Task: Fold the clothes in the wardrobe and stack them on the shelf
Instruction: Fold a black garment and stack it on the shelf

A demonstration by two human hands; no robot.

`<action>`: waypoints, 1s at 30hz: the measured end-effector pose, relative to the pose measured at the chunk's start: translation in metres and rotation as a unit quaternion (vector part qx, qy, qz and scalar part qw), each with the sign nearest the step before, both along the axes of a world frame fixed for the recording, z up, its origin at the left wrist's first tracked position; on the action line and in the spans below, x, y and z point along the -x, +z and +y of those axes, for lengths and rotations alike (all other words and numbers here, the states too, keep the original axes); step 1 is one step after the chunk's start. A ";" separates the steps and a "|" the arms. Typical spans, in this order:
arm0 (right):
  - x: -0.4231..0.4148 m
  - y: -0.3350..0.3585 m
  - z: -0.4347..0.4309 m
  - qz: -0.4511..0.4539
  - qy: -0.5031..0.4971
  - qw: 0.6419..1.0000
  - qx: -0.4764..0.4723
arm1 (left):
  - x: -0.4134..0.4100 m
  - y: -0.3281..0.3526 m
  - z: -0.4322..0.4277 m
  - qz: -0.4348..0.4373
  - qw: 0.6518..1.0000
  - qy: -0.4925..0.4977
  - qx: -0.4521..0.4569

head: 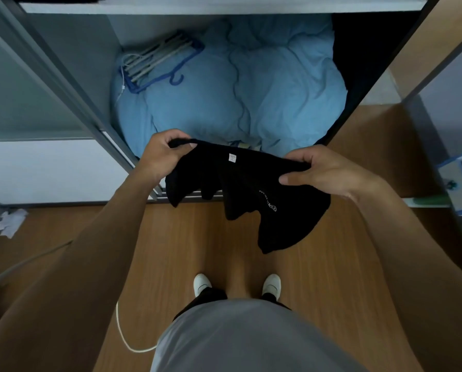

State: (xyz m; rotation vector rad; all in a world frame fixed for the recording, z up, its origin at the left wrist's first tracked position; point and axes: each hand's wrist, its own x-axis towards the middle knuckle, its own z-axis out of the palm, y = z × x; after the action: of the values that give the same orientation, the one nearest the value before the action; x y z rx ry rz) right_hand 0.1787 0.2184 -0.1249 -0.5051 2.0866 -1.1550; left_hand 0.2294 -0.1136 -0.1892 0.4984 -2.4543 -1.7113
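Left hand and right hand each pinch the top edge of a limp black cloth garment, fingers curled round it, above the wooden floor.

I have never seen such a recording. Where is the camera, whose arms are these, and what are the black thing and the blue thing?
There is no machine here. The single picture comes from a camera worn on a person's head, looking down, so you see that person's own arms and white shoes on the wooden floor. The left hand and right hand each grip the top edge of a black garment, which hangs between them, not yet folded. Behind it is the open wardrobe: a blue quilt fills the bottom, with hangers lying on it. A shelf runs across the top.
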 end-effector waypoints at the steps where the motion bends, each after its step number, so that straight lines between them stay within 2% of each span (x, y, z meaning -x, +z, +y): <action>1: 0.000 -0.001 0.000 0.004 -0.034 0.999 0.020 | -0.001 0.001 0.001 0.003 1.000 0.002 -0.007; 5: 0.000 -0.009 0.003 0.067 -0.177 0.979 0.073 | -0.005 0.003 0.002 -0.020 1.000 -0.016 -0.015; 7: 0.001 -0.012 0.005 0.102 -0.210 0.968 0.091 | -0.003 0.007 0.001 -0.047 0.997 -0.058 -0.005; 9: 0.000 -0.013 0.006 0.089 -0.221 0.964 0.121 | -0.002 0.012 0.001 -0.058 0.994 -0.095 0.015; 12: 0.000 -0.015 0.012 0.003 -0.193 0.971 0.144 | 0.001 0.017 -0.002 -0.051 0.991 -0.122 0.033; 14: 0.003 -0.016 0.016 -0.048 -0.139 0.981 0.124 | 0.005 0.017 -0.006 -0.036 0.992 -0.101 0.072; 18: 0.009 -0.017 0.020 -0.091 -0.058 0.991 0.084 | 0.007 0.013 -0.015 -0.058 0.990 -0.067 0.109; 21: 0.009 -0.022 0.011 -0.023 -0.143 0.983 0.116 | -0.004 0.006 -0.021 -0.120 0.981 -0.124 0.086; 24: 0.012 -0.027 0.007 0.053 -0.253 0.956 0.136 | -0.014 -0.003 -0.022 -0.156 0.969 -0.172 0.088; 26: 0.012 -0.029 0.005 0.075 -0.287 0.946 0.133 | -0.014 -0.007 -0.018 -0.140 0.977 -0.144 0.073; 30: 0.010 -0.036 -0.007 0.099 -0.378 0.915 0.103 | -0.008 0.001 0.012 -0.119 0.989 -0.074 -0.049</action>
State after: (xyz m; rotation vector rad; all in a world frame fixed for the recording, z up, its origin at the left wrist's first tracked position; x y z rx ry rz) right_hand 0.1686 0.2112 -0.1605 0.1416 2.4291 -1.8317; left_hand 0.2371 -0.1012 -0.1884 0.5739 -2.6387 -1.9414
